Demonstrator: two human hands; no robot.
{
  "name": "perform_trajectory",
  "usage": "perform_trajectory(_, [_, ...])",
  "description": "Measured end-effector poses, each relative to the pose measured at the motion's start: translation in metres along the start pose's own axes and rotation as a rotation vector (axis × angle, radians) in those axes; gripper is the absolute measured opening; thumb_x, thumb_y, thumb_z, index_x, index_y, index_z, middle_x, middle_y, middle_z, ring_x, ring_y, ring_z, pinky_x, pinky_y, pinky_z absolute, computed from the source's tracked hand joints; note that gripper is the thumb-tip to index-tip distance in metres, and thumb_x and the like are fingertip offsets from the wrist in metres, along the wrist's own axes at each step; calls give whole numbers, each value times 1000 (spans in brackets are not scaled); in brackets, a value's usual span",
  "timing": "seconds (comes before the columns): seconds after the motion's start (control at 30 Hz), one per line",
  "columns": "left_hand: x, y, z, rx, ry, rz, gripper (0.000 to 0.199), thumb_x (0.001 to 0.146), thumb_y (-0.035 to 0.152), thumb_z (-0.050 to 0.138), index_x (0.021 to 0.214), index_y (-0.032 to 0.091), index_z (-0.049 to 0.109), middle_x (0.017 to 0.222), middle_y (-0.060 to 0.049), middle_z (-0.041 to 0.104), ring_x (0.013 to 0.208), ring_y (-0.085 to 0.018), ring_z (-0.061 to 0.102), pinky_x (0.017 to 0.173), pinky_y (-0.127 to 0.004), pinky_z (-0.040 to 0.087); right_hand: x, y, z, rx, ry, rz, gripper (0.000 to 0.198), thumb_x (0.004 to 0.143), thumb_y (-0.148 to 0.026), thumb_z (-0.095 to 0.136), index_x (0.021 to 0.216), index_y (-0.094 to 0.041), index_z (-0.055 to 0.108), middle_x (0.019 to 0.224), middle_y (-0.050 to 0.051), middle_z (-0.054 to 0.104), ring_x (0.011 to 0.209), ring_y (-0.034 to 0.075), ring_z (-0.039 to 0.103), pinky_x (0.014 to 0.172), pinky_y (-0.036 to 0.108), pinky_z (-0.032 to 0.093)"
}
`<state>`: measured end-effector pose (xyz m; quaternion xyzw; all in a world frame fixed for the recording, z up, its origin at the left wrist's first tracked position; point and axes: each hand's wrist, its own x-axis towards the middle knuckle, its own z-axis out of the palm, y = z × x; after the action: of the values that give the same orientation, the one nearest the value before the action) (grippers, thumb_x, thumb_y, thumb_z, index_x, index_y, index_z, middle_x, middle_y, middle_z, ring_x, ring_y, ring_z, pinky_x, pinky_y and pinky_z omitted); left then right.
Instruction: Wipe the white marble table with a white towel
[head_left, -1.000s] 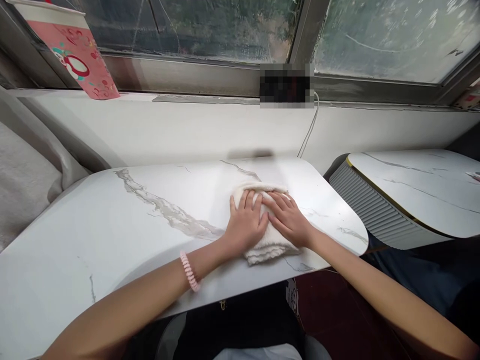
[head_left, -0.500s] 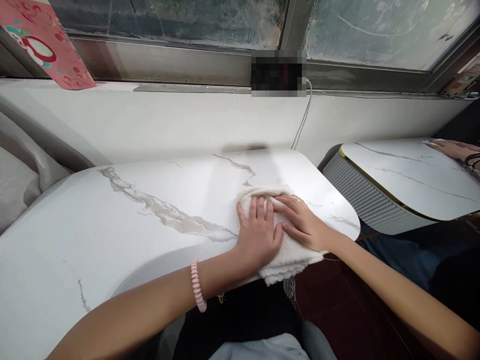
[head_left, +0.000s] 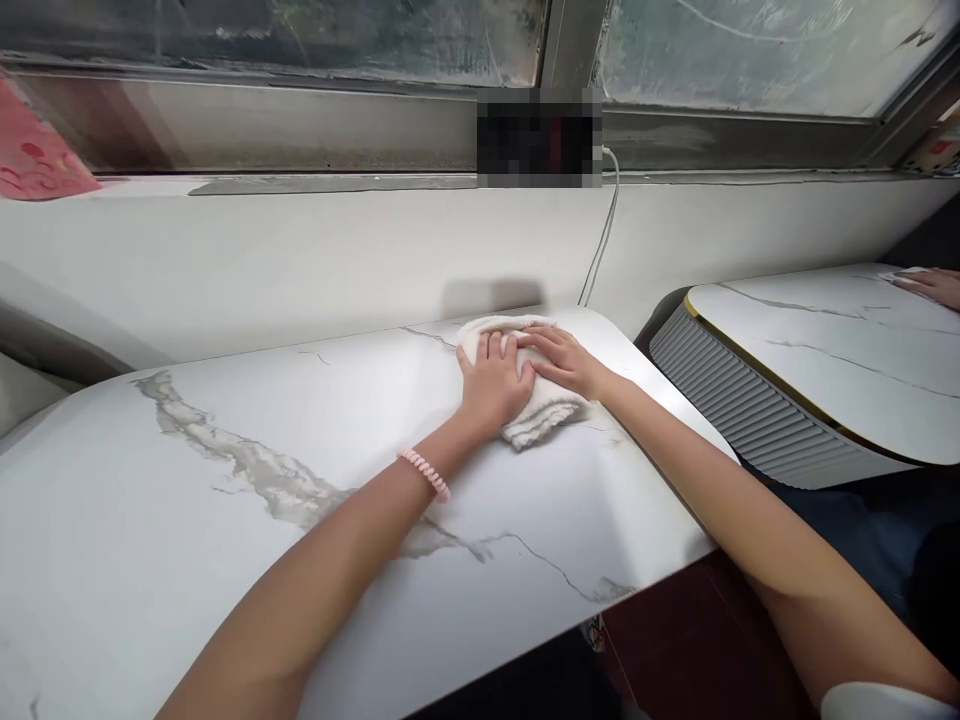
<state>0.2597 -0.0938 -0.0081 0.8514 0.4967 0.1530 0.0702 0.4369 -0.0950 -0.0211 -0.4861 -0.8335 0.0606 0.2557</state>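
A folded white towel (head_left: 551, 402) lies on the white marble-patterned table (head_left: 360, 400), close to its far edge by the wall. My left hand (head_left: 495, 385) presses flat on the towel's left part, fingers stretched out, a pink coil band (head_left: 425, 474) round the wrist. Beside it, my right hand (head_left: 566, 358) rests on the towel's upper right with its fingers extended. The two hands nearly touch at the left thumb. Part of the towel is hidden beneath them.
To the right stands a second marble-patterned table (head_left: 840, 340) with a ribbed side, where another person's hand (head_left: 934, 287) rests on a white cloth. A blurred dark box (head_left: 536, 138) sits on the sill, its cable (head_left: 600, 240) hanging down the wall. Pink paper (head_left: 37, 150) hangs at left.
Both hands and the towel have slid away from the table's near edge toward the wall. My arms reach farther forward, and the view has shifted a little.
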Motion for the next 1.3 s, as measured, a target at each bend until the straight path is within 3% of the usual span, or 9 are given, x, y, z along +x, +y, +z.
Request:
perform_trajectory(0.23, [54,6,12,-8,13,30,51,97,36,26,141,18,43,153,-12,39,145,-27,27,116,-62,16,23,51,-13,11,-35,17,57,95,-62,33,130,-23,55,138,10,54,133,29,43,113,50,30])
perform_trajectory(0.37, [74,17,20,-20,3,31,53,97,36,25,144,17,41,153,-12,38,145,-27,27,117,-62,15,20,63,-23,15,-12,70,54,97,-61,31,131,-25,53,136,9,55,130,28,45,112,50,31])
perform_trajectory(0.5, [76,26,22,-18,-9,59,54,98,36,23,145,17,40,155,-11,37,146,-25,25,118,-60,14,8,64,-28,-21,-6,93,55,97,-60,29,136,-27,49,141,9,51,134,30,41,112,53,29])
perform_trajectory(0.73, [40,55,22,-51,-43,17,56,98,36,22,149,15,34,159,-12,29,149,-28,19,114,-68,14,-32,46,-37,-57,-51,133,59,98,-61,24,140,-26,46,148,10,44,140,30,34,114,56,24])
perform_trajectory(1.1, [-56,131,26,-77,-29,225,56,98,35,29,146,7,38,156,-20,33,146,-36,22,109,-73,21,-163,-28,-75,-119,-27,275,47,100,-51,29,142,-34,42,149,6,44,140,28,36,116,58,23])
perform_trajectory(1.3, [-84,148,23,-91,-55,336,57,99,37,29,146,7,39,155,-20,35,145,-35,24,110,-70,24,-203,-54,-82,-155,-50,360,48,99,-49,31,145,-36,35,151,5,40,141,30,34,115,60,24])
